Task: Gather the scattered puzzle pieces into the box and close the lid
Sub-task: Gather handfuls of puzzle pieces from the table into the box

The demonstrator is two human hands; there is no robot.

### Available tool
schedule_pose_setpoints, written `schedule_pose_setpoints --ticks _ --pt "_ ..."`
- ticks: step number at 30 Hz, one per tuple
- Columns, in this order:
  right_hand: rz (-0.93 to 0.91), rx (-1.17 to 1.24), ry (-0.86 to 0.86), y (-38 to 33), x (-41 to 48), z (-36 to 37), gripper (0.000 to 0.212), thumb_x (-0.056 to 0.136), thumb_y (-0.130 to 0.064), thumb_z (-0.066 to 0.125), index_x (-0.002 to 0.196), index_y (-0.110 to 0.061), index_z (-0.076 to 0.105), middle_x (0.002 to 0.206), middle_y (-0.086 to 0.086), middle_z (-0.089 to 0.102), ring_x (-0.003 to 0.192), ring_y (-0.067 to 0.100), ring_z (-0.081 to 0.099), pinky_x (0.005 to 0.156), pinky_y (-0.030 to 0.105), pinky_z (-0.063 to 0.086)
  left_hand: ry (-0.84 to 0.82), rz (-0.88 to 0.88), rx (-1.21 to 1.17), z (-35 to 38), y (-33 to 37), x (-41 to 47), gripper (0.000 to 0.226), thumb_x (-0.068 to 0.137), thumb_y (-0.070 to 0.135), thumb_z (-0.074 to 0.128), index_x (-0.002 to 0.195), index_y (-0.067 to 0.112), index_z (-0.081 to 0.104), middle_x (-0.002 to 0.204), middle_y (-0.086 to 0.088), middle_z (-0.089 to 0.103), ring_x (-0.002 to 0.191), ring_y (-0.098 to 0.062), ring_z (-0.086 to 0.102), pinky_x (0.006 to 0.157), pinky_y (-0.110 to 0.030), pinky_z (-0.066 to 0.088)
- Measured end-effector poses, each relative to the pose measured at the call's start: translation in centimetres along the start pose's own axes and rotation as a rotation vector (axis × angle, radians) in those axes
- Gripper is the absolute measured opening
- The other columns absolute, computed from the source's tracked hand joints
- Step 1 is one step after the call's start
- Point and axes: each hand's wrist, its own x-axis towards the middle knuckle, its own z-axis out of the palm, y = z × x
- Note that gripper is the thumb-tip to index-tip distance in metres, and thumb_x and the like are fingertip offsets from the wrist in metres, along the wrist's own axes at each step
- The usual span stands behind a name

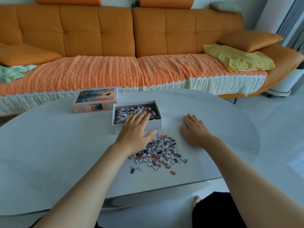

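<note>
1. The left hand [134,129] lies palm down with its fingers [141,116] spread flat and empty, reaching over the near wall of the shallow white cardboard box [158,111] onto the pieces already inside, probably to level them.
2. The right hand [194,129] rests flat on the pale grey oval tabletop [57,145], fingers [191,118] open and holding nothing, well to the right of the box; it looks poised to sweep leftward.
3. The loose heap of small grey, white and orange puzzle pieces [161,150] lies just behind the left fingers, under the wrist, between the two forearms, with a few strays nearer the table edge.
4. The pink picture-printed lid [95,100] stands beyond the left fingers, touching the box's far left corner, kept handy for closing.
5. Much gathering remains, by my judgement; the lid comes last.
</note>
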Motion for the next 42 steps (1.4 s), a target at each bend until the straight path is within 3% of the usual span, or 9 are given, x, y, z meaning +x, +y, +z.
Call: schedule_pose_setpoints --ticks 5,9,11,14,20,25,34,38,42 --pt "-0.099 0.072 -0.009 -1.7 -1.9 0.6 0.058 0.103 -0.039 0.028 0.154 -0.015 0.016 0.162 0.001 0.01 0.149 0.014 0.004 0.121 0.035 0.001 0.116 0.061 -0.065 -0.1 0.4 0.1 0.072 0.095 0.06 0.025 0.155 0.021 0.016 0.163 0.002 0.009 0.149 -0.016 0.0 0.121 -0.038 -0.004" --pt "-0.204 0.13 -0.014 -3.6 -4.7 1.4 0.054 0.104 -0.037 0.028 0.154 -0.018 0.021 0.161 -0.001 0.014 0.149 0.012 0.005 0.121 0.035 0.002 0.249 0.267 -0.18 -1.1 2.9 -1.9 0.079 0.084 0.069 0.046 0.145 0.018 0.038 0.151 0.003 0.036 0.141 -0.015 0.024 0.119 -0.038 0.016" --pt "-0.266 0.163 -0.018 -4.2 -5.6 2.0 0.051 0.104 -0.031 0.029 0.153 -0.021 0.022 0.161 -0.002 0.015 0.149 0.014 0.005 0.12 0.034 0.002 0.124 0.309 -0.197 -0.8 4.2 -3.4 0.105 0.071 0.082 0.053 0.15 0.016 0.029 0.154 0.003 0.03 0.142 -0.013 0.021 0.119 -0.037 0.017" --pt "-0.3 0.167 0.0 -4.5 -6.5 2.6 0.051 0.104 -0.024 0.028 0.154 -0.025 0.02 0.161 -0.003 0.015 0.149 0.012 0.006 0.119 0.03 0.002 -0.12 0.236 -0.082 0.5 5.4 -5.0 0.134 0.058 0.095 0.042 0.155 0.015 -0.006 0.163 0.002 -0.006 0.148 -0.013 -0.008 0.122 -0.037 -0.001" --pt "-0.314 0.108 0.026 -6.1 -7.0 3.8 0.052 0.104 -0.031 0.025 0.155 -0.026 0.015 0.162 -0.005 0.013 0.149 0.014 0.004 0.116 0.025 -0.001 -0.048 0.145 -0.113 0.9 4.6 -5.4 0.105 0.081 0.077 0.042 0.155 0.016 -0.001 0.163 0.001 -0.002 0.149 -0.013 -0.005 0.121 -0.037 -0.001" --pt "-0.36 0.126 0.025 -8.7 -6.7 4.5 0.05 0.104 -0.03 0.026 0.154 -0.024 0.019 0.161 -0.004 0.017 0.149 0.017 0.008 0.118 0.029 0.003 -0.134 0.095 -0.148 0.3 2.0 -5.7 0.102 0.083 0.074 0.046 0.156 0.019 0.001 0.163 0.004 -0.001 0.149 -0.011 -0.004 0.121 -0.035 0.0" --pt "-0.435 0.227 0.009 -11.8 -5.4 4.1 0.044 0.104 -0.021 0.035 0.147 -0.015 0.037 0.152 0.005 0.036 0.144 0.023 0.023 0.117 0.03 0.016 -0.09 0.075 -0.321 -2.0 -2.1 -6.9 0.09 0.081 0.067 0.055 0.153 0.025 0.021 0.157 0.01 0.025 0.141 0.0 0.02 0.108 -0.008 0.008" --pt "-0.434 0.253 0.008 -12.4 -4.8 2.4 0.041 0.102 -0.017 0.04 0.143 -0.017 0.044 0.147 0.001 0.045 0.134 0.018 0.041 0.106 0.015 0.023 -0.106 -0.003 -0.346 -2.8 -3.4 -7.4 0.087 0.082 0.074 0.042 0.153 0.029 0.02 0.157 0.012 0.024 0.142 -0.002 0.019 0.114 -0.022 0.018" --pt "-0.393 0.188 0.006 -12.3 -3.9 0.9 0.041 0.101 -0.023 0.044 0.141 -0.024 0.048 0.145 -0.006 0.046 0.132 0.015 0.043 0.107 0.022 0.028 -0.047 -0.008 -0.278 -3.2 -4.7 -7.7 0.068 0.09 0.061 0.049 0.149 0.03 0.033 0.15 0.015 0.034 0.138 -0.005 0.027 0.114 -0.034 0.028"
